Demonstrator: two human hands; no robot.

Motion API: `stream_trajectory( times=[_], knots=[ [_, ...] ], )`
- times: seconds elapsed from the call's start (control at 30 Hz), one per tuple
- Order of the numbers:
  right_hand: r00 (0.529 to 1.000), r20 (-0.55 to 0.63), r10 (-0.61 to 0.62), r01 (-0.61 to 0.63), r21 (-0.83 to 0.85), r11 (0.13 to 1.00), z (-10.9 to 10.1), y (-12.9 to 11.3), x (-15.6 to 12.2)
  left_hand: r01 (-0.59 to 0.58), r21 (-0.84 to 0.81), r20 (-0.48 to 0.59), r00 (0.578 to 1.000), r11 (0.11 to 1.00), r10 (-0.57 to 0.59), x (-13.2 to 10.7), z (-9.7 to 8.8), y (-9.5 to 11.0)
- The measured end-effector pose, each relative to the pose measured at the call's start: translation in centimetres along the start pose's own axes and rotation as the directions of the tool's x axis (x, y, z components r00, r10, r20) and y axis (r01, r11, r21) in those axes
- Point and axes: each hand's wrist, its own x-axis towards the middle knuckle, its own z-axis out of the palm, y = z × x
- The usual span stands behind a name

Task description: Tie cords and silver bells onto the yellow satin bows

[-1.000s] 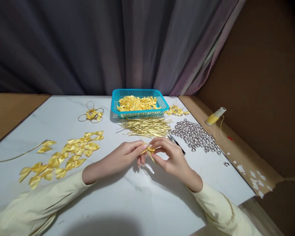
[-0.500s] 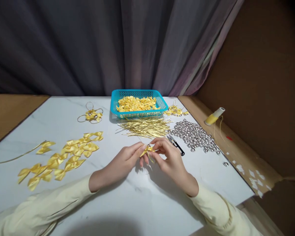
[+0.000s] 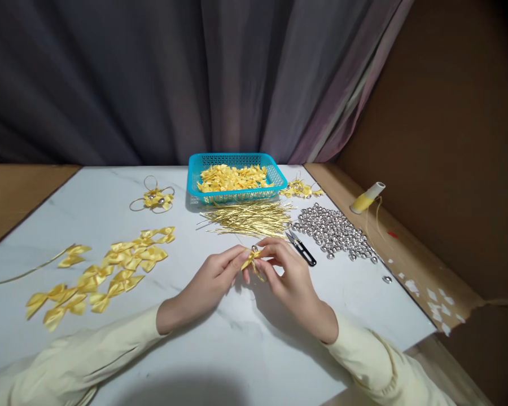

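A small yellow ribbon bow [image 3: 249, 259] is pinched between both hands over the middle of the table. A silver bead [image 3: 254, 248] shows at its top, and a gold tie strand hangs below it. My left hand [image 3: 211, 276] grips the bow's left side with thumb and fingers. From the other side, my right hand [image 3: 288, 276] closes its thumb and fingertips on the bow's right side. Part of the bow is hidden behind the fingers. Black-handled thread snips [image 3: 305, 252] lie just beyond my right hand.
A blue basket [image 3: 188, 177] of yellow bows stands at the back. Gold ties [image 3: 254, 219] lie before it, silver beads [image 3: 334, 228] to the right. Loose yellow bows [image 3: 95, 276] spread at left, near a looped bow cluster [image 3: 156, 198]. A yellow thread spool [image 3: 366, 199] sits on the cardboard.
The silver bead now stands out more plainly above the bow. Both hands keep their pinch, with small finger shifts. The whole view has slid slightly.
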Motion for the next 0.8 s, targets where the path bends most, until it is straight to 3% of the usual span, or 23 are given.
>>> stream_trajectory(
  times=[0.13, 0.23, 0.33, 0.47, 0.57, 0.67, 0.8],
  knots=[
    [0.999, 0.032, -0.023, 0.024, -0.035, 0.999, -0.3, 0.0, 0.2, -0.069, 0.097, 0.037, 0.997, 0.993, 0.065, 0.0, -0.3, -0.1],
    [0.994, 0.105, -0.024, 0.026, -0.020, 0.999, -0.9, -0.1, 0.5, -0.160, 0.261, 0.105, 0.985, 0.952, 0.137, 0.0, -0.7, -0.4],
    [0.979, 0.202, 0.028, -0.035, 0.031, 0.999, -1.5, -0.2, 0.9, -0.274, 0.400, 0.192, 0.958, 0.875, 0.212, 0.2, -1.1, -0.6],
    [0.949, 0.303, 0.088, -0.118, 0.083, 0.990, -2.1, -0.3, 1.3, -0.395, 0.427, 0.343, 0.903, 0.814, 0.259, 0.6, -1.8, -0.6],
    [0.906, 0.388, 0.170, -0.233, 0.124, 0.964, -2.2, -0.2, 1.3, -0.432, 0.389, 0.450, 0.860, 0.813, 0.242, 0.8, -2.3, -0.2],
    [0.828, 0.483, 0.285, -0.417, 0.192, 0.888, -2.0, -0.2, 1.1, -0.432, 0.354, 0.525, 0.826, 0.830, 0.205, 0.8, -2.7, 0.2],
    [0.751, 0.548, 0.369, -0.564, 0.239, 0.791, -2.1, -0.4, 1.1, -0.406, 0.334, 0.555, 0.814, 0.851, 0.171, 0.7, -3.0, 0.5]
  ],
)
